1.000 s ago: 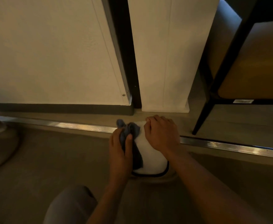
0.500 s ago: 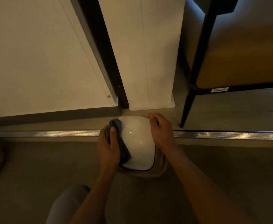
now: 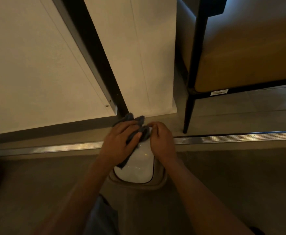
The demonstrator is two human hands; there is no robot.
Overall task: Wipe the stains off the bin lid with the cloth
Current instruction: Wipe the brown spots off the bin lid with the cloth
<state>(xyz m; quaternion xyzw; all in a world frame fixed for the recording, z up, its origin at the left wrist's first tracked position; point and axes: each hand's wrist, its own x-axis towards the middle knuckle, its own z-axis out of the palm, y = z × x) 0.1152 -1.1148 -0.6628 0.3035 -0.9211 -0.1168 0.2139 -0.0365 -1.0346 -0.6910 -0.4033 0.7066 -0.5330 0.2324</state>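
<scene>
A small bin stands on the floor in front of me, with a glossy white lid (image 3: 137, 168) in a beige rim (image 3: 159, 184). My left hand (image 3: 120, 143) presses a dark blue-grey cloth (image 3: 135, 126) against the far end of the lid, fingers closed over the cloth. My right hand (image 3: 160, 141) grips the lid's far right edge, its fingertips close to the cloth. The far end of the lid is hidden under both hands and the cloth.
A white wall panel (image 3: 37, 65) and a dark door frame (image 3: 94, 56) rise just behind the bin. A metal floor strip (image 3: 232, 139) runs left to right beneath it. A black-legged chair (image 3: 189, 106) with a tan seat stands at the right. My knee (image 3: 103, 216) is below.
My left hand slid the cloth from the lid's left side to its far end, beside my right hand. The view tilted and moved closer.
</scene>
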